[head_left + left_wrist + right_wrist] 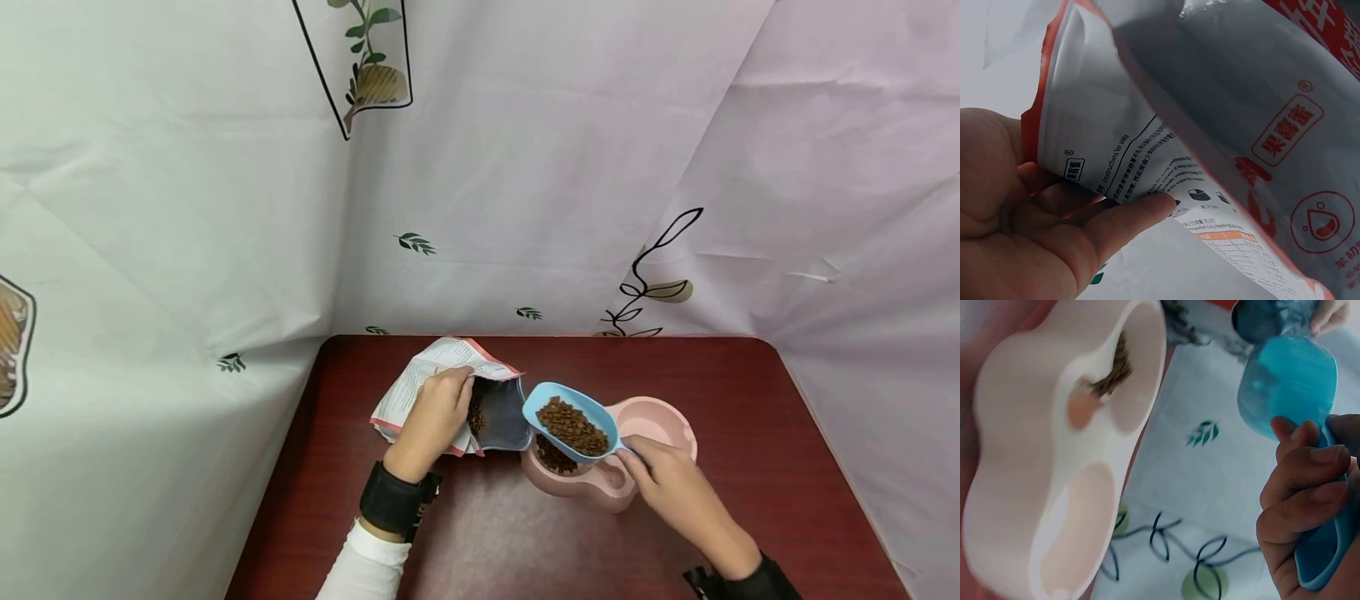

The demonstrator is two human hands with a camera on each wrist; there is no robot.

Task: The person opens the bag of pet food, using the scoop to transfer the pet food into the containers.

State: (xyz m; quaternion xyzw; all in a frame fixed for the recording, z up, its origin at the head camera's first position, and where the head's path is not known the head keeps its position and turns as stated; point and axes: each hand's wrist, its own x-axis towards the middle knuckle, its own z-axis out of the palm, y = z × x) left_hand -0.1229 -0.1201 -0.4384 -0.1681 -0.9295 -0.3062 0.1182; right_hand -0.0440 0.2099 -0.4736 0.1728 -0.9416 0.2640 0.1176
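Observation:
My left hand grips the edge of an opened food bag, white with red trim, lying on its side. Its silvery mouth faces right, and brown kibble shows inside. In the left wrist view, the thumb and fingers pinch the printed bag wall. The right hand holds a light blue scoop by its handle. Brown kibble fills much of the scoop, which is above a pink double pet bowl. Some kibble lies in the bowl's left compartment; the right compartment shows bare pink.
A dark red-brown table carries everything. White cloth printed with leaves hangs behind and at both sides of it. The bag mouth's edge is close to the bowl's left side. Black bands wrap both wrists.

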